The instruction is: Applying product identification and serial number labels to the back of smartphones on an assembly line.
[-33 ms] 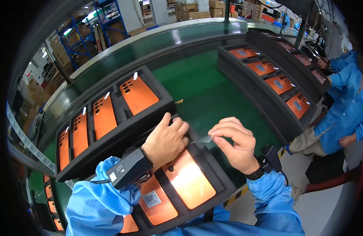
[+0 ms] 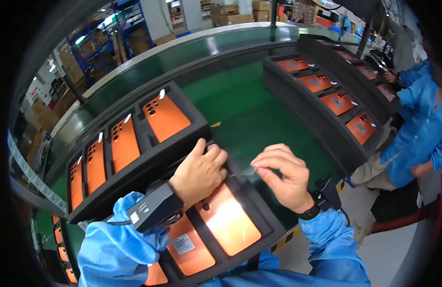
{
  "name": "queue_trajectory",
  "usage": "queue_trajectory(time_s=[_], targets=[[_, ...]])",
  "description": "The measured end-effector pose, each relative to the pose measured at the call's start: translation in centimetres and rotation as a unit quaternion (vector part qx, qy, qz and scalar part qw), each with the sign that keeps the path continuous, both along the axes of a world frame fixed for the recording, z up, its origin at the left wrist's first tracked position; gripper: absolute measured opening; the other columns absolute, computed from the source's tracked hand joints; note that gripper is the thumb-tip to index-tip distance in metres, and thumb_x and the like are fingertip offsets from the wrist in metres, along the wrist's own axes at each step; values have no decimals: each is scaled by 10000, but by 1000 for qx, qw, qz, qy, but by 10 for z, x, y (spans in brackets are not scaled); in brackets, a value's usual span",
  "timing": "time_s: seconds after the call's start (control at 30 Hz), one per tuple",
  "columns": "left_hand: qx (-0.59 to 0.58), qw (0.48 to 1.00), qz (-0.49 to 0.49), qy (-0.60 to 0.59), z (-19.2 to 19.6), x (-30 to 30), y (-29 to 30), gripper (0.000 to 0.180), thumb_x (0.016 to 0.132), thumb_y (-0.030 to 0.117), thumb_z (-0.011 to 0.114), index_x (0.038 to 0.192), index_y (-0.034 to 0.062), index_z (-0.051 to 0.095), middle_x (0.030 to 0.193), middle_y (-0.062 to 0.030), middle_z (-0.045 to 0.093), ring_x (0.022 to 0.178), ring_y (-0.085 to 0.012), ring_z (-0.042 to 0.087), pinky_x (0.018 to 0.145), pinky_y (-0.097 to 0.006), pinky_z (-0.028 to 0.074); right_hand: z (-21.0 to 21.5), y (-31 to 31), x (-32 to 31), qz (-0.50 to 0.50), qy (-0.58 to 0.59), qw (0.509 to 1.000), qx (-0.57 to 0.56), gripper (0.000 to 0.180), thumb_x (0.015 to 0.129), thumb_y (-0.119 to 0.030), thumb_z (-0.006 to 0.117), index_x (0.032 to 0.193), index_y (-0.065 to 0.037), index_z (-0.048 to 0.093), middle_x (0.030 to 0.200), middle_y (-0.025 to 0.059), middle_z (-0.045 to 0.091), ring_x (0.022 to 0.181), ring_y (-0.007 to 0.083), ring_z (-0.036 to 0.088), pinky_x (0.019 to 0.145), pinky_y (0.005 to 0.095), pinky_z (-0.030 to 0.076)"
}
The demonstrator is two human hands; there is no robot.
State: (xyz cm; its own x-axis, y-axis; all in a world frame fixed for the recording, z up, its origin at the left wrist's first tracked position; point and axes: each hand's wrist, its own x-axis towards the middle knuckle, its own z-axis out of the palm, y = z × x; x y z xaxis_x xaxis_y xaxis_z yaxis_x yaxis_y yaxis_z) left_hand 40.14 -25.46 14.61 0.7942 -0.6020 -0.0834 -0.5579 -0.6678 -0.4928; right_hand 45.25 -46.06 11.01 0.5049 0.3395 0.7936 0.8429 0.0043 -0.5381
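Observation:
My right hand [image 2: 284,178] pinches a small clear film [image 2: 245,170] between thumb and forefinger, above the far right corner of the near black foam tray [image 2: 266,210]. My left hand [image 2: 200,168] rests with bent fingers over the far end of an orange phone [image 2: 230,222] lying back up in that tray. What those fingertips grip, if anything, is hidden behind the hand. Light glares off this phone's back. Beside it lies a second orange phone [image 2: 190,251] with a white label. Part of a third orange phone [image 2: 156,275] shows by my left sleeve.
Another black foam tray [image 2: 202,128] with several orange phones stands just beyond on the green conveyor [image 2: 230,91]. More filled trays [image 2: 307,110] sit at the right. A person in a blue coat [image 2: 407,148] stands at the far right. Blue shelving [image 2: 89,52] rises behind.
The scene sits slightly further left in the view. Both hands keep nearly the same pose, and the film stays in the right hand's pinch.

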Motion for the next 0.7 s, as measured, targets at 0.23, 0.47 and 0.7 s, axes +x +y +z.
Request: queue_trajectory(time_s=[0.23, 0.47, 0.7], targets=[[-22, 999, 13, 29, 1, -3, 12, 147, 820, 200, 558, 901, 104, 634, 1013, -102, 544, 1108, -262, 496, 913, -382, 367, -3, 3, -8, 47, 12, 999, -9, 150, 718, 36, 705, 857, -17, 684, 914, 101, 678, 863, 257, 626, 802, 343, 465], [-87, 996, 3, 23, 4, -15, 1, 155, 773, 185, 576, 846, 72, 652, 905, -52, 538, 941, -197, 515, 813, -334, 386, -3, -2, -3, 19, 32, 999, -9, 102, 752, -6, 709, 849, -20, 679, 816, 90, 664, 811, 244, 631, 771, 336, 464], [-192, 979, -38, 56, 28, -121, -55, 134, 711, 139, 574, 749, 20, 623, 704, -77, 503, 705, -220, 562, 748, -371, 486, -9, 3, 0, 135, 138, 978, -83, 78, 772, -31, 697, 842, -6, 675, 789, 92, 669, 749, 216, 628, 753, 321, 454]])
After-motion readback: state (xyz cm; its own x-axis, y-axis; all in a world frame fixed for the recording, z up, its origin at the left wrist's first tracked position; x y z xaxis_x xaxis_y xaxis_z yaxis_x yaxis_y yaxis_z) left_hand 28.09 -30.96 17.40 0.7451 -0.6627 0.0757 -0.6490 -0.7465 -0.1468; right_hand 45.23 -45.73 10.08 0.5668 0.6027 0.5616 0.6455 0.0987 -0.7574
